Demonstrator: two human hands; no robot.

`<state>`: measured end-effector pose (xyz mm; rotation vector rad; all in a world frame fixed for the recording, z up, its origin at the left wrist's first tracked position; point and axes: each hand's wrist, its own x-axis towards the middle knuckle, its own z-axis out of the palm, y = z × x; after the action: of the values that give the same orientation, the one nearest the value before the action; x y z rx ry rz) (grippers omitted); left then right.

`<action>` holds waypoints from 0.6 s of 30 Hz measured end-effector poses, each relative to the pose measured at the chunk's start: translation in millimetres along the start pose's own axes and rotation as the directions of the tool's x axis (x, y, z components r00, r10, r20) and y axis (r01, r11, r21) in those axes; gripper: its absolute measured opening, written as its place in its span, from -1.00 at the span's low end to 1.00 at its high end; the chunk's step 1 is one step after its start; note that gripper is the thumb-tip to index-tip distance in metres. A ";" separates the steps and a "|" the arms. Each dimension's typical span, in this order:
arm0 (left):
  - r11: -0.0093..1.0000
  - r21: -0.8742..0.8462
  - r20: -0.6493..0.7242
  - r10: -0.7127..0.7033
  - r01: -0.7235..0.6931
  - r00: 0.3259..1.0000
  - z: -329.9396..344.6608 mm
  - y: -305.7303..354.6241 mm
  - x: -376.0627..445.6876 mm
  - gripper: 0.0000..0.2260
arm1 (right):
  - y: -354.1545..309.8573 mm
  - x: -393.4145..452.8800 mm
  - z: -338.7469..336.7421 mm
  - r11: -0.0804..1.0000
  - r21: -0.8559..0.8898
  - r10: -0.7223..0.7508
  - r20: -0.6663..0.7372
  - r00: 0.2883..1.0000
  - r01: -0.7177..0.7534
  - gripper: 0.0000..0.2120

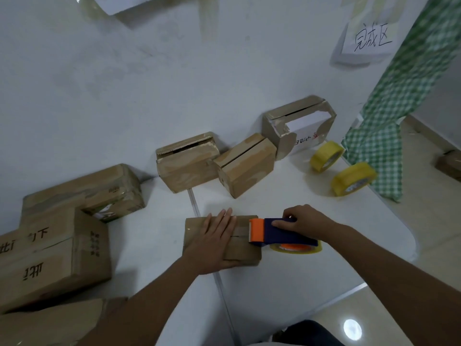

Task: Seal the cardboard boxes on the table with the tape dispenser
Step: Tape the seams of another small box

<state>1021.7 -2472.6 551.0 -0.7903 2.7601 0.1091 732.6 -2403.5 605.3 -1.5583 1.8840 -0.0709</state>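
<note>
A small flat cardboard box (245, 250) lies on the white table (311, 268) in front of me. My left hand (215, 242) presses flat on its top with straight fingers. My right hand (303, 222) grips the blue and orange tape dispenser (277, 233). The dispenser's orange head sits at the box's right edge, over the seam between the flaps. A roll of yellowish tape shows under the dispenser's blue body.
Three cardboard boxes (187, 163) (245, 164) (296, 126) stand along the wall. Larger boxes (50, 255) are stacked at the left. Two yellow tape rolls (325, 156) (353, 179) lie at the right by a green checked cloth (389, 136). The table's edge curves at the right.
</note>
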 end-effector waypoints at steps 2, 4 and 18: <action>1.000 -0.005 0.001 0.028 -0.028 1.000 2.1 -19.7 -16.1 0.00 | -14.9 2.5 19.5 0.999 0.038 -0.021 -0.002 1.000 0.021 -0.58; 0.999 -0.017 0.038 0.042 -0.041 0.998 3.2 -46.1 -36.7 0.04 | -34.9 6.7 43.8 0.993 0.102 -0.053 0.006 0.999 0.053 -0.56; 0.990 -0.138 -0.039 -0.008 0.003 0.999 13.0 -48.2 -42.8 0.10 | -55.6 8.3 77.8 0.960 0.273 -0.040 -0.054 0.998 0.053 -0.57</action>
<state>1085.1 -2489.9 550.4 -0.8429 2.8115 0.2895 820.3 -2397.8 566.7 -1.4197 1.7872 -0.3785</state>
